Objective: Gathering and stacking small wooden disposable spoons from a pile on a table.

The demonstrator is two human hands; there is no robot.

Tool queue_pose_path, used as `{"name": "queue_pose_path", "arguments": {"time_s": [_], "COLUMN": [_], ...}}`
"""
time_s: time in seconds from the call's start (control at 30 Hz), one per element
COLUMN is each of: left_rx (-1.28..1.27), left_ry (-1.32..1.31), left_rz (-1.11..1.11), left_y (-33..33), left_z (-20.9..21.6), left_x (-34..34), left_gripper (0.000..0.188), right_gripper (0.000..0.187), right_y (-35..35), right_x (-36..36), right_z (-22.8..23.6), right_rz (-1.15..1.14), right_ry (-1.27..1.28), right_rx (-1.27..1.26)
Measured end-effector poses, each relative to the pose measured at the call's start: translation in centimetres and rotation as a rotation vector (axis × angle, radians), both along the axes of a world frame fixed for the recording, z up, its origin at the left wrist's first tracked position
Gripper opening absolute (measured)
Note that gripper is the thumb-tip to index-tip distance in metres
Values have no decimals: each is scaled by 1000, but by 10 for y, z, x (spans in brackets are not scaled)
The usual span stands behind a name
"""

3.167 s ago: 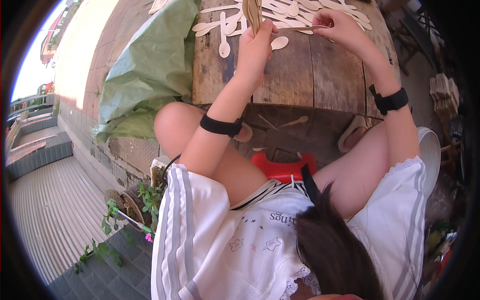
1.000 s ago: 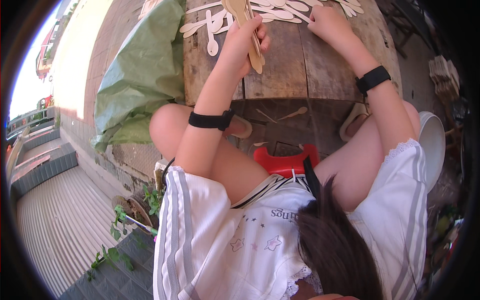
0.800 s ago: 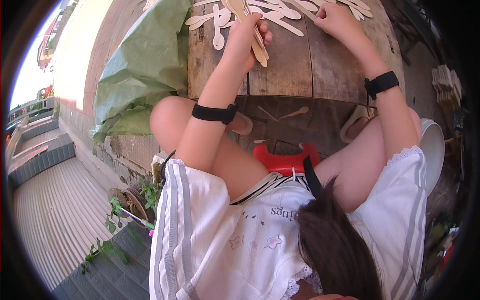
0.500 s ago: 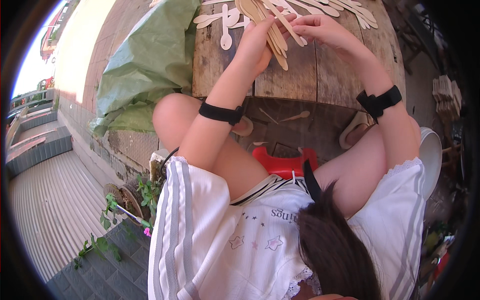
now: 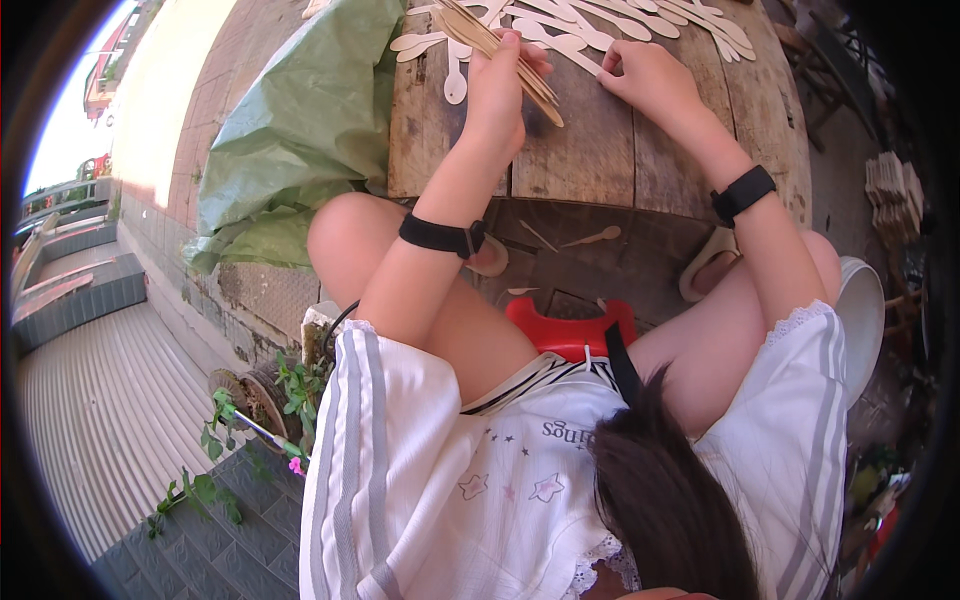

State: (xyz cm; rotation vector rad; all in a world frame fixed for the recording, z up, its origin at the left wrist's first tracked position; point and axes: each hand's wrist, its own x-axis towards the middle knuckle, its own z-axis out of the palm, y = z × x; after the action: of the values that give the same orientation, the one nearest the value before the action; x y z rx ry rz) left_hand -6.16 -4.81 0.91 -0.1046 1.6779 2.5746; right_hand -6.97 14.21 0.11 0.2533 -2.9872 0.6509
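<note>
My left hand [image 5: 497, 90] is closed around a bundle of flat wooden spoons [image 5: 537, 88], held at a slant above the plank table [image 5: 570, 160]. To its right, my right hand [image 5: 650, 80] is low over the tabletop with its fingers curled. Its thumb and index finger pinch the near end of a single wooden spoon [image 5: 578, 58], whose far end reaches into the loose spoons. Many more pale wooden spoons [image 5: 625, 22] lie scattered across the far part of the table. One of them [image 5: 455, 85] points toward me, left of my left hand.
Green plastic sheeting [image 5: 290, 130] hangs at the table's left side. Under the table are a red plastic stool [image 5: 570, 330] and a dropped wooden spoon [image 5: 592, 237]. A stacked pale bundle [image 5: 893, 195] stands at the right, and a leafy plant [image 5: 295, 390] at the left.
My left hand has shifted left with the bundle. My right hand has come away from the bundle and down to the tabletop, with one spoon at its fingertips.
</note>
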Motion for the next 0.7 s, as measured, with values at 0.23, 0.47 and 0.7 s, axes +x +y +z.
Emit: {"name": "queue_pose_path", "arguments": {"time_s": [0.23,0.47,0.7], "left_rx": [-130,226,249], "left_ry": [98,-9,14], "left_rz": [53,-8,-299], "left_y": [2,15,10], "left_z": [0,11,15], "left_x": [2,5,10], "left_gripper": [12,28,22], "right_gripper": [21,30,31], "right_y": [4,-10,-6], "right_x": [-4,14,2], "right_z": [14,29,18], "right_rz": [57,227,198], "right_ry": [-266,-718,-723], "right_rx": [-138,-968,-684]}}
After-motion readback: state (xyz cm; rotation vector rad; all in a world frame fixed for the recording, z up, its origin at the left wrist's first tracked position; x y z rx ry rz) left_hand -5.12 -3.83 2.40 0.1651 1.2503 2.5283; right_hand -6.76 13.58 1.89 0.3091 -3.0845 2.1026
